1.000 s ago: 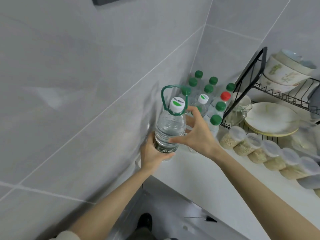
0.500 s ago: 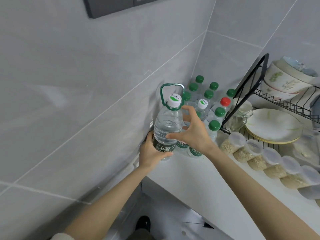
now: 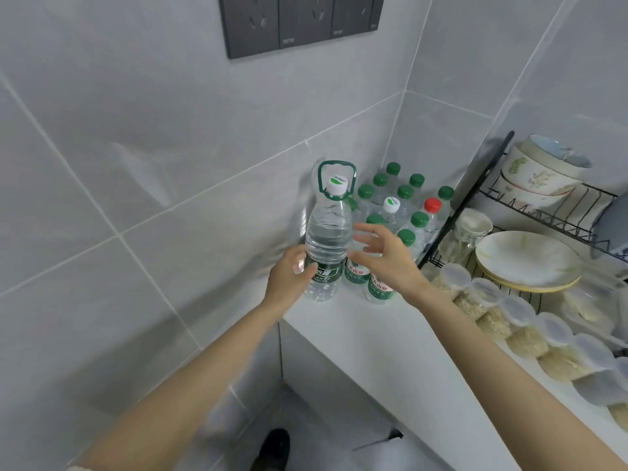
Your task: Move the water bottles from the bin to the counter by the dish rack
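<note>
A large clear water bottle (image 3: 327, 239) with a white cap and a green carry handle stands upright on the white counter (image 3: 401, 338), at its left end against the tiled wall. My left hand (image 3: 289, 273) wraps its lower left side by the green label. My right hand (image 3: 387, 256) hovers just right of the bottle, fingers spread, holding nothing. Behind it stands a cluster of several small bottles (image 3: 404, 205), mostly green-capped, one red-capped (image 3: 432, 205) and one white-capped. The bin is out of view.
A black wire dish rack (image 3: 475, 212) stands right of the bottles, holding bowls (image 3: 540, 175) on top and a plate (image 3: 526, 260) below. Several lidded jars of grain (image 3: 523, 321) line the counter in front. Dark wall sockets (image 3: 299, 22) sit above. Floor lies below left.
The large bottle has gone down onto the counter. My right hand has let go of it and opened, drawing slightly right. The view has tilted up, showing the sockets.
</note>
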Demonstrator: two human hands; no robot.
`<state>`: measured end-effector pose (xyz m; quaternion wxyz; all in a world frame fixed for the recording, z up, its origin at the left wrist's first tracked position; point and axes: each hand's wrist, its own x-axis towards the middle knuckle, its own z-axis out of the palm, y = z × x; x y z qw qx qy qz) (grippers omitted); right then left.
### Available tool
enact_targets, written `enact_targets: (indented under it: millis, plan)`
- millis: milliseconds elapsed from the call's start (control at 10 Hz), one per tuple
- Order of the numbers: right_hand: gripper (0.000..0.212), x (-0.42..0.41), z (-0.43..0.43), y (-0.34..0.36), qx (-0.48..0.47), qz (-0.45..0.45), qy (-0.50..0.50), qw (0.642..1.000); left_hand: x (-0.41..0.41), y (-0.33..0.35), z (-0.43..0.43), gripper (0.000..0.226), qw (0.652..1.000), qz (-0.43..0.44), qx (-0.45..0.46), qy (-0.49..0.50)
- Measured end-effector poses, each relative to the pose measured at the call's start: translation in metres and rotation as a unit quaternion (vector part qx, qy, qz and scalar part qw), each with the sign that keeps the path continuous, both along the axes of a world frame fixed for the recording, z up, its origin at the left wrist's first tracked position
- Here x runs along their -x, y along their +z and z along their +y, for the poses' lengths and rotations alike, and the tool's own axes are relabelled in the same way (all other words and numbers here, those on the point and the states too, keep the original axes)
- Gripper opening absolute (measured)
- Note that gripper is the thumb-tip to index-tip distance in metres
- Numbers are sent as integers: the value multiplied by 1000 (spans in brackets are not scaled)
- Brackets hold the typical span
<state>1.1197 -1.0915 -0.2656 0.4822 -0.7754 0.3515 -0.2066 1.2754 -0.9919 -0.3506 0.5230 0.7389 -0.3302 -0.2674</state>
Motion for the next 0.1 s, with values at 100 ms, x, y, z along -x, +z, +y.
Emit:
enact_targets:
  millis: [100]
  plan:
    - [48,13,4,12,-22,-14,24,999,8,36,12,28,999,4,32,10]
